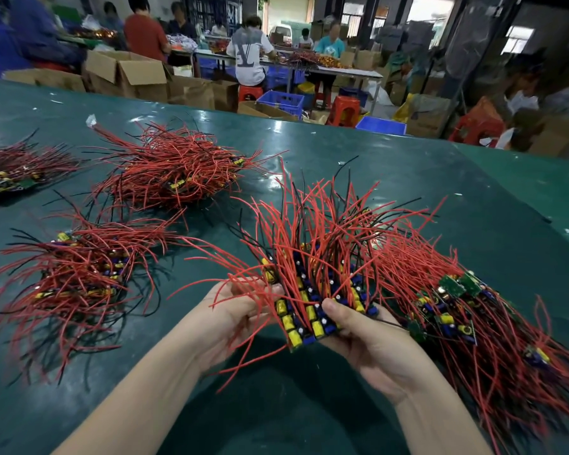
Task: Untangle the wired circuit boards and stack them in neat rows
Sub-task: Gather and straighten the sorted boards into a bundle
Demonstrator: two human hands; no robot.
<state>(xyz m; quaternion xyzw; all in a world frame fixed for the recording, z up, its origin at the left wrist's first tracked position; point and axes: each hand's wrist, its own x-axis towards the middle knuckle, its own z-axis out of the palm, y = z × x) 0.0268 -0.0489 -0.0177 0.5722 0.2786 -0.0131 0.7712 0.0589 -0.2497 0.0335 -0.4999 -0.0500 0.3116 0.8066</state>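
Held bundle of wired circuit boards (312,310): a compact row of small boards set edge to edge, carrying yellow and blue cylindrical components; red wires with a few black ones fan upward and outward from it. Position: lifted above the near edge of the tabletop (309,146), between both hands.

Left hand (234,318): palm up under the left end of the bundle, fingers curled round the boards and loose red wires crossing the palm.

Right hand (365,339): grips the right end of the bundle, thumb pressed on top of the components, fingers beneath.

Loose heap (473,310): tangled boards, green undersides showing on several, wires trailing toward the near right corner; lies just beside the right hand, touching the held bundle's wires.

Pile, near left (76,274): boards with yellow and blue parts under splayed red and black wires, on the left part of the tabletop.

Pile, centre (174,172): similar, farther back, wires pointing mostly toward the far left.

Pile, left edge (10,172): partly cut off by the frame.

Surface: dark green, glossy, with scattered small white scraps.

Background: seated people at other tables, cardboard boxes (128,72), blue crates (281,101), red stools (344,110).
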